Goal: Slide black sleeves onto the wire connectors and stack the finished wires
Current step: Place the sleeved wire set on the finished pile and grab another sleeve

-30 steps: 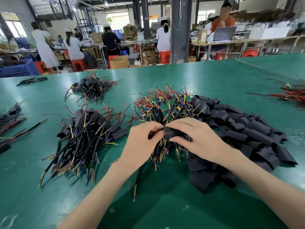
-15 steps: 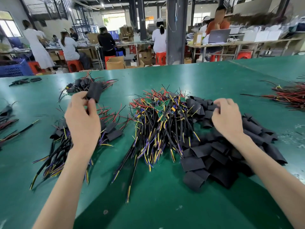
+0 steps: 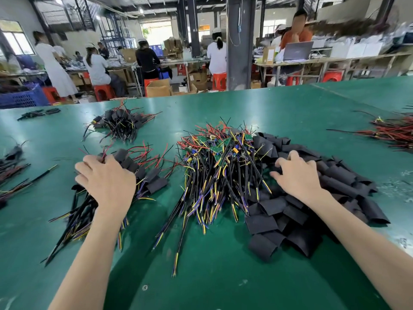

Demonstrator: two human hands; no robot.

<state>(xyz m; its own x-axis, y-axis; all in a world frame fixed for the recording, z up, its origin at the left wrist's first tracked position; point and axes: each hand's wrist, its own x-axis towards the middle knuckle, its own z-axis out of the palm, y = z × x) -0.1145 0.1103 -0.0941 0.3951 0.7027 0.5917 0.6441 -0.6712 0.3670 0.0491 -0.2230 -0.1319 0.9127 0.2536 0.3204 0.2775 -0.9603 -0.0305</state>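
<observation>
Hands, head view: the left hand (image 3: 105, 180) lies back-up on the stack of finished wires (image 3: 154, 184), with its fingers bent down over the far end of the stack among the red leads. Whether those fingers pinch a wire cannot be told, since the back of the hand hides them. The right hand (image 3: 299, 177) rests on the heap of black sleeves (image 3: 339, 182), fingers spread and slightly bent, fingertips touching the sleeves, thumb pointing toward the middle of the worktop (image 3: 223, 265). No sleeve is seen gripped.

Layout on the green worktop:
- The stack of finished wires lies left of centre, sleeved ends pointing to the far edge, stripped ends to the near edge.
- The pile of unsleeved wires (image 3: 214, 175), with small green circuit boards at its far end, lies at centre, between the two hands.
- The heap of black sleeves lies right of centre, touching the unsleeved pile.
- A second sleeved bundle (image 3: 120, 124) lies farther back, toward the far edge.
- A bundle of red wires (image 3: 393, 133) lies at the right edge.
- Loose dark wires (image 3: 11, 173) lie at the left edge.
</observation>
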